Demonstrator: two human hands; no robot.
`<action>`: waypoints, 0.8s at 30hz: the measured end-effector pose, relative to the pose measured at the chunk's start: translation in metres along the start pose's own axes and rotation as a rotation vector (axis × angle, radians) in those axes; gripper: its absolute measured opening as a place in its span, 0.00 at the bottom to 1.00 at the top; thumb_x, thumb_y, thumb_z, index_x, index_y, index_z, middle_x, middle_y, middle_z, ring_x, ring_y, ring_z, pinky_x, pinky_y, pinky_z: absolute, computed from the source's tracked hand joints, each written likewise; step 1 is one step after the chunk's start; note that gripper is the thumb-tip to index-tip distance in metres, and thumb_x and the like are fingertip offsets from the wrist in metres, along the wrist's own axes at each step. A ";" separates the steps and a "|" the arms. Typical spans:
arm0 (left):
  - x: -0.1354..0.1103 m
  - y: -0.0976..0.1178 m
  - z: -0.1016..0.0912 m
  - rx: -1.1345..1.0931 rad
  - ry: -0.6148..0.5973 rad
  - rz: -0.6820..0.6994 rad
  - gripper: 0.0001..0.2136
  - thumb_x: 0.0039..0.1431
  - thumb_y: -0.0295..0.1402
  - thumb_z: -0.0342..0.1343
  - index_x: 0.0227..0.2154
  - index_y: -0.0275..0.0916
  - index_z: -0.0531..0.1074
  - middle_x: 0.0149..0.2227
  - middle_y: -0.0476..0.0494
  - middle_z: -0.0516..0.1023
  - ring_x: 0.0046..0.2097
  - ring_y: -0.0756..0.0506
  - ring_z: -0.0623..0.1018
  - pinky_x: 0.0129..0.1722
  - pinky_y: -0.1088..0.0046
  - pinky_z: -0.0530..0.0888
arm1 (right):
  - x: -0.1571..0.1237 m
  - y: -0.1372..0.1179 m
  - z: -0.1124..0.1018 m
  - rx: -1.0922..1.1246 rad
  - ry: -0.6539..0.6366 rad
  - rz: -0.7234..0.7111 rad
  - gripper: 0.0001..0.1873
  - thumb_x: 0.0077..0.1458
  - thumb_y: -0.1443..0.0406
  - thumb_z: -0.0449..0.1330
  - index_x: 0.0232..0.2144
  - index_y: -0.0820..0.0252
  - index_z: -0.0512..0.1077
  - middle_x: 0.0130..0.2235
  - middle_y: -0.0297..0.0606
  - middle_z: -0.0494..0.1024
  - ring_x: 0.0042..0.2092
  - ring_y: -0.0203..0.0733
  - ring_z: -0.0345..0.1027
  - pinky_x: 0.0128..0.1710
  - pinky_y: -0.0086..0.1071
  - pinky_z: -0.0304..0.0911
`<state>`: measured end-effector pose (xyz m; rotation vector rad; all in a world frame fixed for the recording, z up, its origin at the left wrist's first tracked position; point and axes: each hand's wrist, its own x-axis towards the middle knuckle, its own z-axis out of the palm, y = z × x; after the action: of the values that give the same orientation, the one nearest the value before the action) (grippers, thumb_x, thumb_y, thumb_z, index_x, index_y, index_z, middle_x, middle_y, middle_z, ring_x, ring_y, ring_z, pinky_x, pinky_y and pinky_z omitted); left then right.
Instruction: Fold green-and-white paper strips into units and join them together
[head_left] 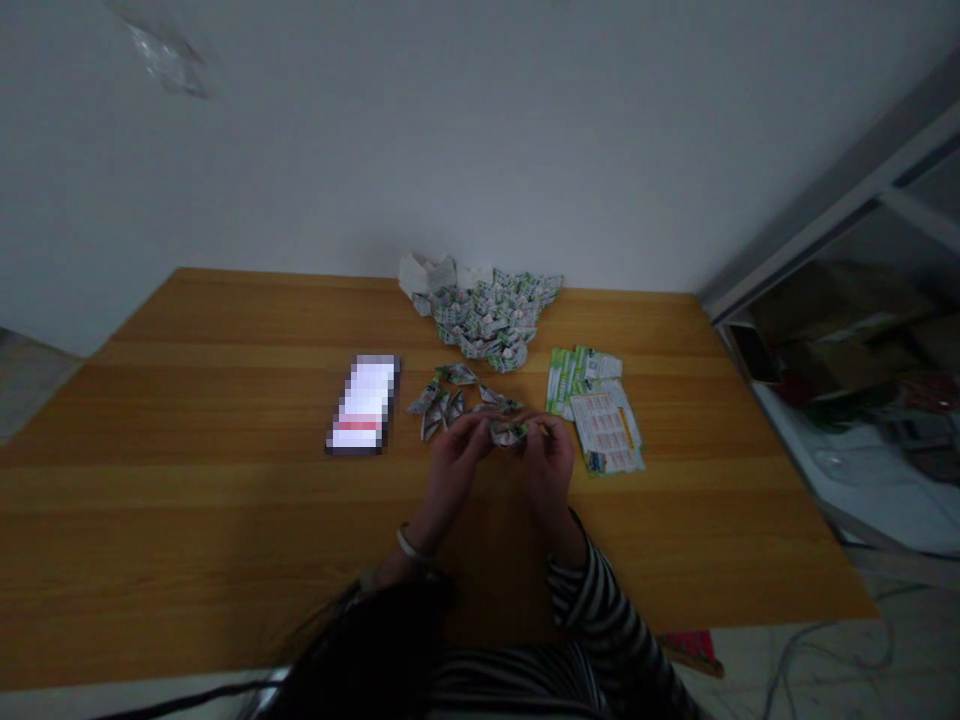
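Between my two hands is a small folded paper piece (pixel 508 434), printed in green and white. My left hand (pixel 459 455) pinches its left end, and my right hand (pixel 550 455) pinches the right end. Just beyond my fingers lie several similar folded paper pieces (pixel 433 403), some of them partly behind my left hand. Farther back, by the wall, a large cluster of folded paper pieces (pixel 491 315) rests on the table. Printed paper sheets (pixel 606 430) lie to the right of my right hand, overlapping one another.
A phone (pixel 364 405) with a lit, blurred screen lies left of the folded pieces on the wooden table (pixel 225 400). A pale wall (pixel 480 130) borders the far edge. At the right stands a shelf (pixel 832 440) with things inside. A cable (pixel 787 650) runs along the floor.
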<state>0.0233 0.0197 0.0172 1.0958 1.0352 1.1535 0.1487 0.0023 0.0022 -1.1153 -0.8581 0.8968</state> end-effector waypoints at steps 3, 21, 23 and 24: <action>0.002 0.003 -0.009 0.045 -0.116 0.055 0.06 0.54 0.32 0.61 0.34 0.38 0.75 0.45 0.41 0.79 0.49 0.43 0.77 0.49 0.68 0.72 | 0.001 -0.003 0.000 0.046 -0.024 -0.018 0.08 0.61 0.60 0.54 0.33 0.58 0.66 0.36 0.37 0.72 0.29 0.34 0.66 0.25 0.27 0.64; 0.007 0.027 -0.050 0.726 -0.552 0.193 0.04 0.58 0.27 0.55 0.30 0.38 0.75 0.30 0.48 0.81 0.33 0.48 0.79 0.35 0.75 0.72 | 0.019 0.000 -0.026 -0.241 -0.602 0.278 0.12 0.48 0.57 0.67 0.31 0.57 0.71 0.29 0.33 0.77 0.32 0.39 0.72 0.31 0.30 0.65; 0.007 0.028 -0.051 0.776 -0.611 0.200 0.05 0.59 0.27 0.55 0.32 0.39 0.76 0.30 0.47 0.81 0.33 0.48 0.79 0.35 0.76 0.71 | 0.021 0.004 -0.024 -0.219 -0.645 0.429 0.16 0.43 0.58 0.69 0.29 0.58 0.69 0.27 0.31 0.77 0.29 0.38 0.72 0.27 0.28 0.63; 0.007 0.028 -0.051 0.780 -0.632 0.203 0.06 0.59 0.27 0.55 0.34 0.39 0.77 0.32 0.47 0.82 0.34 0.48 0.80 0.36 0.76 0.71 | 0.022 0.005 -0.024 -0.227 -0.678 0.486 0.16 0.42 0.58 0.70 0.28 0.59 0.69 0.25 0.31 0.77 0.27 0.37 0.71 0.25 0.27 0.62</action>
<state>-0.0307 0.0341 0.0359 2.0539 0.8759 0.4515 0.1786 0.0150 -0.0056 -1.2578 -1.2878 1.6700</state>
